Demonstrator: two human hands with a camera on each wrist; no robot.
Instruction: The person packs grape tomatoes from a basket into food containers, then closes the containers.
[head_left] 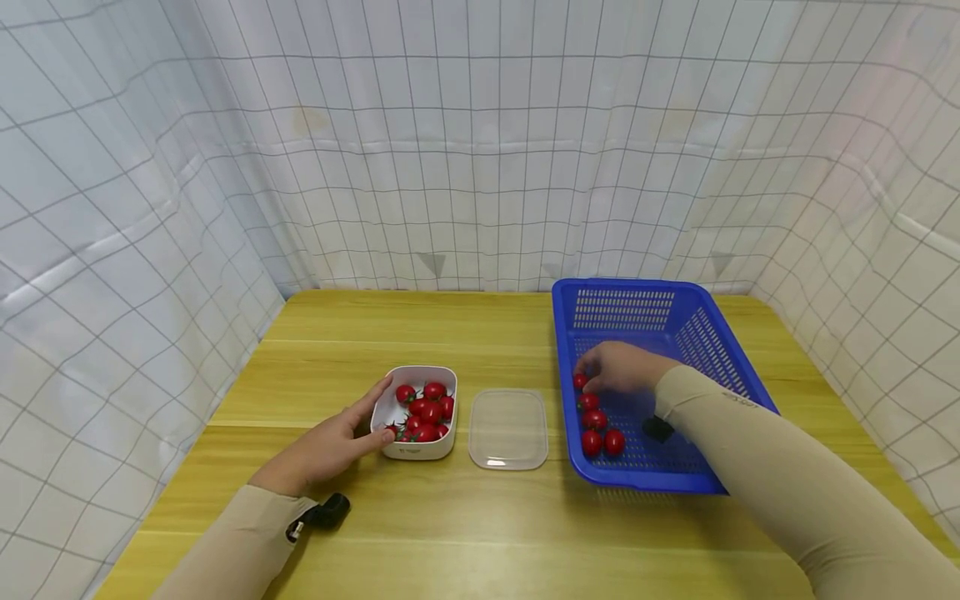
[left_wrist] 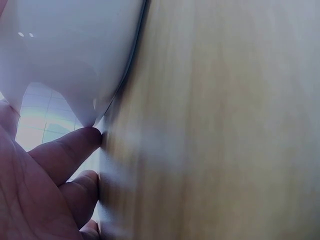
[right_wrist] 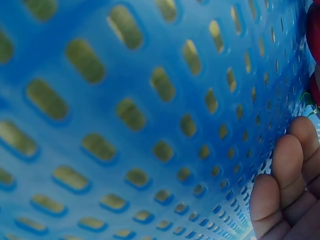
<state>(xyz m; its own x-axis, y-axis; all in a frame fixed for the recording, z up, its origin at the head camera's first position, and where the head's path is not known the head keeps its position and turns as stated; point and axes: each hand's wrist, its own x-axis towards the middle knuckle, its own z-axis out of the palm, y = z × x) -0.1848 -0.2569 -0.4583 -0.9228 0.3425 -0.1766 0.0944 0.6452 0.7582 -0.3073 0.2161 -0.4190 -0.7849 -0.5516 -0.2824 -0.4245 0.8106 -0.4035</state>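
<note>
My left hand holds the left side of a small white container, its thumb at the front corner and index finger at the back corner. In the left wrist view, fingertips touch the container's wall. Several red cherry tomatoes lie inside it. Inside a blue perforated basket, my right hand pinches a cherry tomato near the left wall. More cherry tomatoes sit in a row below that hand. In the right wrist view, tomatoes show only at the right edge.
A clear flat lid lies between the container and the basket on the wooden table. White grid-patterned curtains surround the table at the back and both sides. The basket's walls rise around the right hand.
</note>
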